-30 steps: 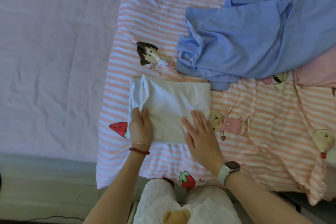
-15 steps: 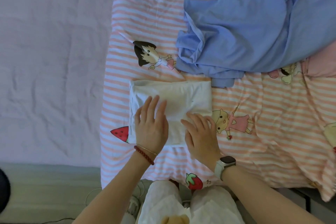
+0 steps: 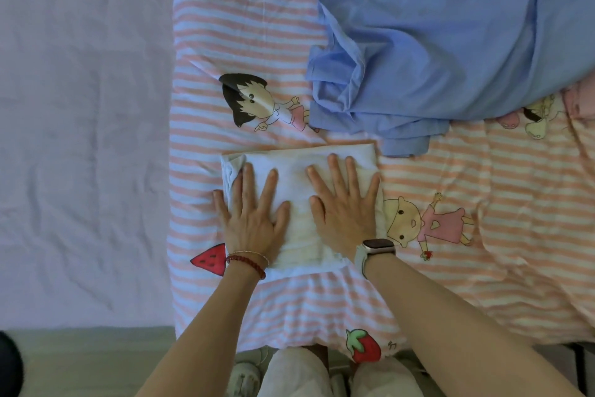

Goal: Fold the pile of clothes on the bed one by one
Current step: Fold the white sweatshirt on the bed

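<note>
The folded white cloth garment [image 3: 301, 171] lies as a flat rectangle on the pink-and-white striped cartoon-print quilt [image 3: 450, 284], near the quilt's left edge and front edge. The left hand [image 3: 252, 219] and right hand [image 3: 346, 210] press flat on it side by side, fingers straight and spread. A crumpled blue fabric garment [image 3: 450, 52] lies just beyond it toward the quilt's far right.

No readable text

Small dark marks beside the strawberry print [image 3: 363, 346] on the striped quilt [image 3: 244, 42], at 6 o'clock, stay illegible.
</note>
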Available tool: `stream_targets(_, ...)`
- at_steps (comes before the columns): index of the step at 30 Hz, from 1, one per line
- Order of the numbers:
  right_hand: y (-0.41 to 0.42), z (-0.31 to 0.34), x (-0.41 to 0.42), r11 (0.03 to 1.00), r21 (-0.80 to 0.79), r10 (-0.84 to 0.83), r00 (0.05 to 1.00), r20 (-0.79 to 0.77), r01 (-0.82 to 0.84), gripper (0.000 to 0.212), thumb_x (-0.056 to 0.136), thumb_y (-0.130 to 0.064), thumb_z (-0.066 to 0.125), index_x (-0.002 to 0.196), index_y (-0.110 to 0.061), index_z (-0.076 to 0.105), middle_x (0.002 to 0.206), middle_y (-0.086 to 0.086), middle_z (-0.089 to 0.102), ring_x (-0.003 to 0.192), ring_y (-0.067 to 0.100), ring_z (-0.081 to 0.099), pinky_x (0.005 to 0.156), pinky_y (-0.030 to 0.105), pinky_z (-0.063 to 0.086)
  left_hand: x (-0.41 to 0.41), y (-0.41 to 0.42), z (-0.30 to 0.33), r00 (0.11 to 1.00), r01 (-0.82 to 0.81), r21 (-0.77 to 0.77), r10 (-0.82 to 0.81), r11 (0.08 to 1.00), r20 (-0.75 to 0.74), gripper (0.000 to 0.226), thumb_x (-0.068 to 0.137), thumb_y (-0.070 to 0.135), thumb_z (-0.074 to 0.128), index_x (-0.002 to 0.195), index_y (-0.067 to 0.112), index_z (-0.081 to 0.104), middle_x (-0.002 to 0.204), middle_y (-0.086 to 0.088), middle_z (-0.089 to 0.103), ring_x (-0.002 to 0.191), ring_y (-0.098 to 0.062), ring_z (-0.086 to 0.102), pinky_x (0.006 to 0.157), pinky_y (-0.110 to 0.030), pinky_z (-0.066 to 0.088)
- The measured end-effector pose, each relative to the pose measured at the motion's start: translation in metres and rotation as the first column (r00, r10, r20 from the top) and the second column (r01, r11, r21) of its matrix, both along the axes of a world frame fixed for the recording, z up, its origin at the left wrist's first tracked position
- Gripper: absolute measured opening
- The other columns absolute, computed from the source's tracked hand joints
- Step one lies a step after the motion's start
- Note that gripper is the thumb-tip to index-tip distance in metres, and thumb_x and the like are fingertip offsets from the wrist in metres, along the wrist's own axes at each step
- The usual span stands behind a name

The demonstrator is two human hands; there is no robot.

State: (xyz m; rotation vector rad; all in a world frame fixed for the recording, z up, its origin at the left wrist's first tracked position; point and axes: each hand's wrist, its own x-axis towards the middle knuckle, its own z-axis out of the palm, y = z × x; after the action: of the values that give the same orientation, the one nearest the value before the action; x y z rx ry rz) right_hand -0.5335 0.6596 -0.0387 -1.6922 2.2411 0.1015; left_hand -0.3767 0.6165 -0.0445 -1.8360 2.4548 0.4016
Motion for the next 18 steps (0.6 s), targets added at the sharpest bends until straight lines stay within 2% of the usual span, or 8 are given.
stream_targets(5,0.003,0.010,-0.004,1.000,-0.009,0.013,0.998,0.060,-0.012,0.052,0.090,-0.037,0.028,0.142,-0.033,0.026,0.153,0.005,0.028,0.140,0.028,0.018,0.104,0.067,0.015,0.005,-0.005,0.010,0.999,-0.027,-0.002,0.027,1.000,0.041,0.062,0.088,0.053,0.028,0.144,0.027,0.024,0.150,-0.010,0.030,0.137,-0.021,0.017,0.109,-0.050,0.002)
stream_targets(7,0.012,0.019,-0.008,1.000,-0.022,-0.015,0.993,0.113,0.017,0.051,0.091,-0.035,0.027,0.141,-0.029,0.032,0.153,0.009,0.026,0.141,0.030,0.017,0.106,0.063,0.017,0.010,-0.006,0.015,0.991,-0.130,0.019,0.129,0.991,0.041,0.065,0.087,0.054,0.026,0.146,0.026,0.024,0.154,-0.008,0.023,0.141,-0.027,0.009,0.112,-0.050,0.000)
stream_targets(9,0.027,0.025,-0.014,0.996,-0.029,-0.078,0.983,0.163,0.084,0.052,0.091,-0.035,0.025,0.140,-0.026,0.036,0.154,0.012,0.021,0.142,0.033,0.015,0.109,0.059,0.017,0.010,-0.010,0.022,0.954,-0.298,0.054,0.299,0.953,0.000,0.065,0.085,0.054,0.026,0.145,0.028,0.027,0.155,-0.012,0.017,0.142,-0.037,0.009,0.114,-0.052,0.008)
stream_targets(11,0.045,0.032,-0.017,0.985,-0.037,-0.155,0.953,0.262,0.170,0.053,0.092,-0.036,0.027,0.143,-0.022,0.034,0.155,0.011,0.016,0.142,0.032,0.011,0.114,0.049,0.015,0.009,-0.010,0.035,0.930,-0.355,0.081,0.361,0.931,-0.065,0.064,0.082,0.052,0.031,0.142,0.027,0.032,0.149,-0.019,0.026,0.137,-0.041,0.021,0.109,-0.052,0.020)
stream_targets(12,0.052,0.036,-0.019,0.967,-0.034,-0.225,0.910,0.347,0.252,0.052,0.094,-0.035,0.033,0.144,-0.021,0.033,0.155,0.009,0.016,0.142,0.029,0.011,0.114,0.040,0.016,0.009,-0.007,0.041,0.930,-0.339,0.075,0.346,0.938,-0.126,0.064,0.082,0.049,0.035,0.140,0.023,0.036,0.142,-0.019,0.036,0.130,-0.040,0.031,0.104,-0.051,0.028)
stream_targets(14,0.062,0.043,-0.025,0.872,0.013,-0.422,0.741,0.522,0.488,0.051,0.095,-0.028,0.046,0.143,-0.019,0.032,0.149,0.004,0.027,0.136,0.022,0.024,0.106,0.027,0.025,0.008,0.002,0.053,0.879,-0.351,0.127,0.373,0.928,-0.296,0.062,0.085,0.041,0.047,0.140,0.015,0.037,0.126,-0.017,0.049,0.115,-0.035,0.045,0.092,-0.046,0.040)
stream_targets(16,0.064,0.050,-0.030,0.746,0.105,-0.557,0.529,0.640,0.658,0.048,0.093,-0.028,0.050,0.138,-0.021,0.038,0.132,-0.001,0.047,0.120,0.019,0.045,0.092,0.029,0.041,0.006,0.008,0.060,0.707,-0.506,0.309,0.593,0.805,-0.385,0.064,0.087,0.034,0.059,0.141,0.013,0.032,0.119,-0.010,0.052,0.109,-0.028,0.051,0.083,-0.036,0.043)
stream_targets(18,0.061,0.054,-0.034,0.696,0.216,-0.601,0.391,0.697,0.685,0.039,0.091,-0.029,0.052,0.128,-0.024,0.043,0.114,-0.008,0.056,0.103,0.016,0.056,0.080,0.032,0.047,0.006,0.006,0.062,0.530,-0.635,0.437,0.771,0.637,-0.354,0.064,0.085,0.038,0.062,0.136,0.012,0.035,0.112,-0.002,0.056,0.104,-0.023,0.057,0.077,-0.029,0.040)
